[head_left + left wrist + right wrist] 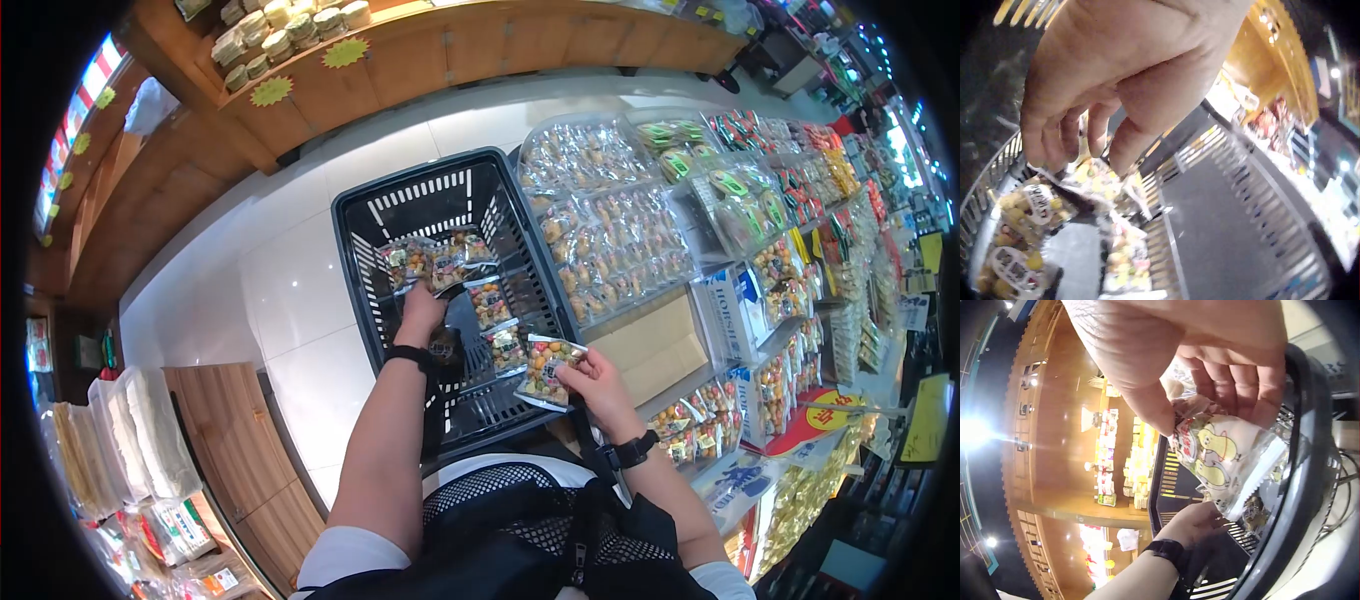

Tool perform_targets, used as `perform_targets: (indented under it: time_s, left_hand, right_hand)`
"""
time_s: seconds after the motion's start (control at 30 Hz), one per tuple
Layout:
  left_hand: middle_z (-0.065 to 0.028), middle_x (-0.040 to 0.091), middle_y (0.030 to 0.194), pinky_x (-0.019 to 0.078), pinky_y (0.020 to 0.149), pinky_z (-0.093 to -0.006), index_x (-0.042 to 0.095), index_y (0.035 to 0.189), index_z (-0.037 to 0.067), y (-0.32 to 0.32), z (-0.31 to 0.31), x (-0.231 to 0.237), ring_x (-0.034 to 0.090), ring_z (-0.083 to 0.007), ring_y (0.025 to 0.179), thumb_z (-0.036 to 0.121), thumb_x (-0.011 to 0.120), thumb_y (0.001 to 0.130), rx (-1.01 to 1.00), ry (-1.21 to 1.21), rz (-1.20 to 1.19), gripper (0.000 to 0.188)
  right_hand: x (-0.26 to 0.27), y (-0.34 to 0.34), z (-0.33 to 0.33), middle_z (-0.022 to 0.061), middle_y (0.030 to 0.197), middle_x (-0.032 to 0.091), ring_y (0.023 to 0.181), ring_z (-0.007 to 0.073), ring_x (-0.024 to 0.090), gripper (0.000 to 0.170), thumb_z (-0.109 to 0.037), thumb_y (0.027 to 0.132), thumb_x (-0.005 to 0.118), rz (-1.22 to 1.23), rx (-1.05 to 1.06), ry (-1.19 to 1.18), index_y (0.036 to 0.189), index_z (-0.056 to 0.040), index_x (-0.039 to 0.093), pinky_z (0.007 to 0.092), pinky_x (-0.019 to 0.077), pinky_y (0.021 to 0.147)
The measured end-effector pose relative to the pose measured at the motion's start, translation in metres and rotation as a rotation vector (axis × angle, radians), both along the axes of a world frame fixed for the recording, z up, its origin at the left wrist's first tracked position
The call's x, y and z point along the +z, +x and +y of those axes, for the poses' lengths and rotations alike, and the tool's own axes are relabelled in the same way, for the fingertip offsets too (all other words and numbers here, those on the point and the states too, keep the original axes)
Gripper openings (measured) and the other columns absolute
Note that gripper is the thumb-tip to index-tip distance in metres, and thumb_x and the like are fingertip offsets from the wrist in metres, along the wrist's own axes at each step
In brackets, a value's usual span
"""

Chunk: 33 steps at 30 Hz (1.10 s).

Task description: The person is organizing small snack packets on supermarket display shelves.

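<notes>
My right hand [600, 388] [1210, 369] pinches a clear snack packet [548, 372] [1216, 453] between thumb and fingers, over the near right rim of the black basket [345, 235]. Inside the basket is my left hand [422, 312] [1122, 81], its fingers bent loosely downward and the thumb apart from them. Its fingertips are at the edge of the packets [405, 260] [1032, 203] at the basket's far left; whether they touch one cannot be told. More packets [490, 303] [1127, 259] lie in a row along the basket's right side.
Right of the basket stand trays of wrapped snacks [625, 240], a bare cardboard-coloured bin [650, 345] and further packets [700, 415]. A wooden counter [480, 45] runs along the back. At the lower left are a wooden cabinet [235, 435] and bagged goods [150, 430].
</notes>
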<state>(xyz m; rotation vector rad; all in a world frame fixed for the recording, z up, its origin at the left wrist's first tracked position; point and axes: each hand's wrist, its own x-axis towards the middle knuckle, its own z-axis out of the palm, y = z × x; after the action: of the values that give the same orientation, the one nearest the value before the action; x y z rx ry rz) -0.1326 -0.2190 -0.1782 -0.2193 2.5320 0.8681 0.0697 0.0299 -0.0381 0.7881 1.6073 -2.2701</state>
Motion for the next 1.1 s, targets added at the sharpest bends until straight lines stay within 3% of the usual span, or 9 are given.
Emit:
perform_targets:
  time_s: [0.1, 0.2, 0.33, 0.43, 0.6, 0.7, 0.8, 0.87, 1.1]
  left_hand:
    - [-0.0173, 0.048, 0.138, 0.0456, 0.099, -0.0498, 0.061, 0.123, 0.009, 0.021, 0.009, -0.006, 0.053, -0.0395, 0.121, 0.018, 0.053, 0.092, -0.125, -0.343, -0.208, 0.033]
    - [-0.0133, 0.037, 0.148, 0.0458, 0.097, -0.0498, 0.059, 0.127, 0.009, 0.036, 0.010, -0.029, 0.054, -0.0402, 0.119, 0.019, 0.053, 0.092, -0.289, -0.483, -0.100, 0.037]
    - [-0.0150, 0.041, 0.146, 0.0478, 0.094, -0.0487, 0.059, 0.127, 0.007, 0.043, 0.013, -0.033, 0.054, -0.0391, 0.119, 0.017, 0.054, 0.091, -0.395, -0.427, -0.140, 0.038]
    - [-0.0164, 0.055, 0.134, 0.0489, 0.093, -0.0474, 0.063, 0.123, 0.004, 0.047, 0.013, -0.038, 0.055, -0.0348, 0.123, 0.016, 0.055, 0.091, -0.495, -0.432, -0.443, 0.035]
    - [-0.0169, 0.067, 0.115, 0.0509, 0.092, -0.0448, 0.070, 0.109, 0.004, 0.067, 0.009, -0.046, 0.065, -0.0347, 0.105, 0.020, 0.070, 0.082, -0.637, -0.452, -0.294, 0.032]
    - [-0.0166, 0.070, 0.105, 0.0527, 0.088, -0.0440, 0.072, 0.102, 0.005, 0.053, 0.026, -0.029, 0.067, -0.0343, 0.099, 0.021, 0.077, 0.075, -0.826, -0.247, -0.367, 0.032]
    - [-0.0092, 0.069, 0.077, 0.0522, 0.070, -0.0357, 0.066, 0.079, 0.002, 0.041, 0.030, -0.015, 0.067, -0.0257, 0.076, 0.014, 0.080, 0.072, -0.673, 0.007, -0.187, 0.021]
    - [-0.0002, 0.063, 0.073, 0.0484, 0.065, -0.0298, 0.058, 0.074, 0.005, 0.036, 0.023, 0.002, 0.060, -0.0138, 0.069, 0.006, 0.078, 0.076, -0.447, 0.576, -0.218, 0.019]
    - [-0.0014, 0.063, 0.094, 0.0437, 0.065, -0.0221, 0.056, 0.089, 0.006, 0.045, -0.002, 0.118, 0.050, -0.0046, 0.068, 0.004, 0.066, 0.087, -0.131, 1.088, -0.387, 0.011]
  right_hand:
    - [-0.003, 0.004, -0.005, 0.0084, 0.106, 0.065, 0.095, 0.0122, 0.064, 0.027, -0.005, 0.089, 0.068, 0.049, -0.035, 0.019, 0.111, 0.0010, 0.054, 0.0268, 0.0519, 0.083]
    - [-0.004, 0.011, -0.009, 0.0075, 0.107, 0.064, 0.096, 0.0112, 0.062, 0.029, -0.004, 0.088, 0.068, 0.065, -0.060, 0.043, 0.113, -0.0004, 0.054, 0.0260, 0.0517, 0.084]
    - [-0.008, 0.018, -0.007, 0.0071, 0.111, 0.062, 0.102, 0.0118, 0.061, 0.035, -0.005, 0.089, 0.067, 0.094, -0.032, 0.004, 0.119, -0.0015, 0.050, 0.0265, 0.0499, 0.089]
    - [-0.014, 0.019, -0.007, 0.0071, 0.111, 0.062, 0.103, 0.0120, 0.061, 0.036, -0.005, 0.090, 0.066, 0.088, -0.061, 0.026, 0.121, -0.0014, 0.049, 0.0269, 0.0496, 0.090]
    - [-0.014, 0.019, -0.010, 0.0080, 0.111, 0.062, 0.102, 0.0132, 0.061, 0.036, -0.004, 0.090, 0.065, 0.083, -0.096, 0.024, 0.121, -0.0014, 0.049, 0.0279, 0.0512, 0.089]
    - [-0.012, 0.017, -0.009, 0.0093, 0.114, 0.062, 0.104, 0.0143, 0.061, 0.035, -0.003, 0.091, 0.062, 0.062, -0.120, -0.017, 0.123, -0.0013, 0.047, 0.0286, 0.0518, 0.089]
    - [-0.013, 0.017, -0.007, 0.0103, 0.116, 0.062, 0.106, 0.0151, 0.061, 0.035, -0.003, 0.093, 0.059, 0.094, -0.104, -0.005, 0.125, -0.0012, 0.045, 0.0294, 0.0524, 0.089]
    - [-0.016, 0.015, -0.006, 0.0103, 0.117, 0.062, 0.105, 0.0153, 0.062, 0.034, -0.003, 0.093, 0.059, 0.116, -0.105, -0.016, 0.125, -0.0016, 0.045, 0.0300, 0.0528, 0.089]
    - [-0.014, 0.015, -0.001, 0.0076, 0.115, 0.064, 0.100, 0.0145, 0.064, 0.035, -0.008, 0.094, 0.060, 0.067, -0.123, -0.061, 0.126, -0.0038, 0.046, 0.0282, 0.0531, 0.087]
